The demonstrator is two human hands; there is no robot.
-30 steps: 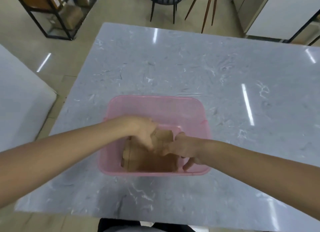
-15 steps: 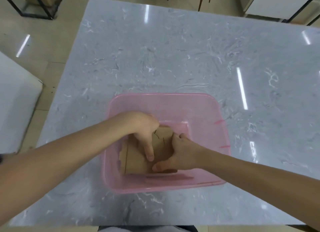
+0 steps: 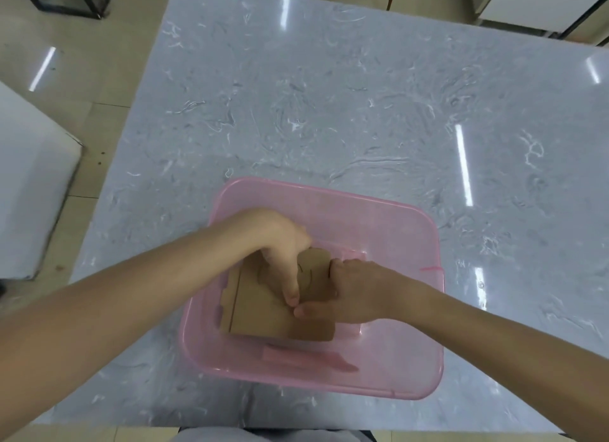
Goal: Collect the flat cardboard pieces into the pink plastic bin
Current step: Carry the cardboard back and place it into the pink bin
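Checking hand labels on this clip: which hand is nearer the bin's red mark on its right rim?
Right. The right hand lies inside the pink bin, just left of the red mark; the left hand is farther left, over the cardboard.

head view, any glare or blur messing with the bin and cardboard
In the head view, bright ceiling-light streaks glare on the marble table, none across the cardboard pieces. The pink bin is slightly soft, its translucent walls blurring the outline. Wide-angle distortion bends the table edges. The left hand and right hand look sharp enough, with soft shadows beneath.
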